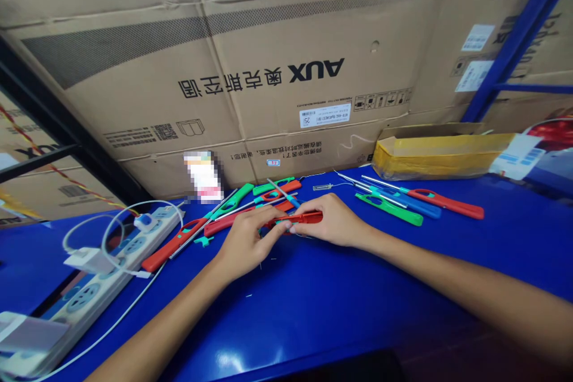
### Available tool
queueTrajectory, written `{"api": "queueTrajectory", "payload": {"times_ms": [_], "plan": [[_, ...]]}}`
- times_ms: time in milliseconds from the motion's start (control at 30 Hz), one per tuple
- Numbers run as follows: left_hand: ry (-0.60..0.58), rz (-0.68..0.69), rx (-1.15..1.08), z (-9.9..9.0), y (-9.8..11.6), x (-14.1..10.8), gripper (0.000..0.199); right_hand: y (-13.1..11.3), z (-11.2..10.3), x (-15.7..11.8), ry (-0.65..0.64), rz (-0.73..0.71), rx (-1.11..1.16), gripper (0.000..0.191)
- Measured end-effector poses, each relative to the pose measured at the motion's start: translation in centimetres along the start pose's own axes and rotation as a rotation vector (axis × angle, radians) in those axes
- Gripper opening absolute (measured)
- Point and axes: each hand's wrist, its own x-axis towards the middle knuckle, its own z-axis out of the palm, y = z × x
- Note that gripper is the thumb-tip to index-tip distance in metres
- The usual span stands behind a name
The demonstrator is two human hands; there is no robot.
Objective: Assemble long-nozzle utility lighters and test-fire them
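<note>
Over the middle of the blue table, my left hand (255,236) and my right hand (336,224) meet at a red lighter casing (310,217). The fingers of both hands are closed on it, the left at one end and the right at the other. My thumbs come together near its middle, so part of the casing is hidden. Behind and left of my hands lie several long-necked lighters, among them a red one (174,246) and a green one (237,200). A small green plastic piece (205,241) rests beside them. Right of my hands are green (394,210), blue (423,205) and red (447,203) lighters.
A white power strip (96,295) with chargers and cables runs along the left. A phone with a blurred screen (205,176) leans against the cardboard wall (268,30). At the back right stands an open yellow-taped box (421,158), near a blue metal post (505,48).
</note>
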Motion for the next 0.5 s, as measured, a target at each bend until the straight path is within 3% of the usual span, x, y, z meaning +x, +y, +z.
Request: {"api": "queueTrajectory", "payload": {"times_ms": [300, 500], "plan": [[0.056, -0.005, 0.055, -0.2, 0.0, 0.1, 0.020, -0.1, 0.9, -0.2, 0.021, -0.016, 0.004, 0.022], [0.095, -0.023, 0.114, 0.0, 0.1, 0.0, 0.020, -0.4, 0.8, -0.6, 0.177, -0.086, -0.320, 0.032]]}}
